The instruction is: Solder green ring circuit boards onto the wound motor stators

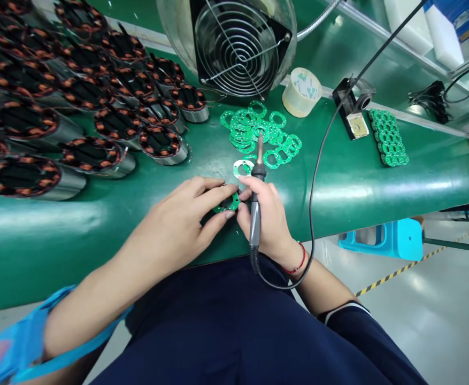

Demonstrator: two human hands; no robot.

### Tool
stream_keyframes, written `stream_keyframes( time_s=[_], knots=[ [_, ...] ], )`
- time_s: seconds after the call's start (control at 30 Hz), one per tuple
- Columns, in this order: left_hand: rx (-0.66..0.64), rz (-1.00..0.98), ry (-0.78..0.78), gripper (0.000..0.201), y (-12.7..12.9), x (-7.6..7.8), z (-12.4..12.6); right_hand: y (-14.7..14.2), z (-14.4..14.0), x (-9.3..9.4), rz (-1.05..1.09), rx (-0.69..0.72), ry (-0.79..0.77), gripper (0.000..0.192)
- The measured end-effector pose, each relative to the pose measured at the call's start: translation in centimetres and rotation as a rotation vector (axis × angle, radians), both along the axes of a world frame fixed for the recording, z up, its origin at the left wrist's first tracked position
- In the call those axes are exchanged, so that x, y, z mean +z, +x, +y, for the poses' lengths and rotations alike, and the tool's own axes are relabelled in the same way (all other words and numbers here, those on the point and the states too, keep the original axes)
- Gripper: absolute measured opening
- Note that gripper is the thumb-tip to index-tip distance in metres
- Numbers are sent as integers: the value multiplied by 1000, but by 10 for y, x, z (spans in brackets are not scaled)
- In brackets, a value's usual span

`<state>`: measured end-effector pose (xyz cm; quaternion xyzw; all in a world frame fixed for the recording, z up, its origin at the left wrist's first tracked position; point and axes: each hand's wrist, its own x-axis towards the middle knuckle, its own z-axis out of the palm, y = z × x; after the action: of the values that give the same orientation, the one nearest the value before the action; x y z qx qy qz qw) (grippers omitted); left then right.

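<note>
My left hand (188,214) grips a ring-shaped green circuit board (231,205) between thumb and fingers, near the table's front edge. What lies under the board is mostly hidden by the fingers. A soldering iron (255,219) rests in my right hand (272,214), its metal tip pointing away from me. The thumb and a fingertip of that hand also reach the board's right side. Just beyond the hands lies a pale ring-shaped board (240,169). Farther back is a loose pile of green ring boards (244,128).
Several motor stators with copper windings (164,143) crowd the left. A fan (240,53) stands at the back beside a tape roll (302,92). Right of these are a soldering iron stand (350,109) and a board panel (389,138). The iron's cord (318,171) loops past my right wrist.
</note>
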<state>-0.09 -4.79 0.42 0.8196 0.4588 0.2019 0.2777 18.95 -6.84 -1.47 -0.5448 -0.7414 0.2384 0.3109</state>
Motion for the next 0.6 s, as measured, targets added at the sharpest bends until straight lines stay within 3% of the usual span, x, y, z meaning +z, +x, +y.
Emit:
stream_keyframes(
  time_s=[0.13,0.37,0.47,0.6],
  knots=[
    [-58,61,-1,44,-4,6,4,1,-3,-5,66,-25,10,41],
    [139,113,48,43,17,4,-8,1,-9,-18,164,-31,-19,41],
    [166,76,44,55,16,-3,-9,3,-9,-12,137,-15,4,41],
    [101,43,10,77,1,-14,-12,11,2,4,11,57,33,53]
  ],
)
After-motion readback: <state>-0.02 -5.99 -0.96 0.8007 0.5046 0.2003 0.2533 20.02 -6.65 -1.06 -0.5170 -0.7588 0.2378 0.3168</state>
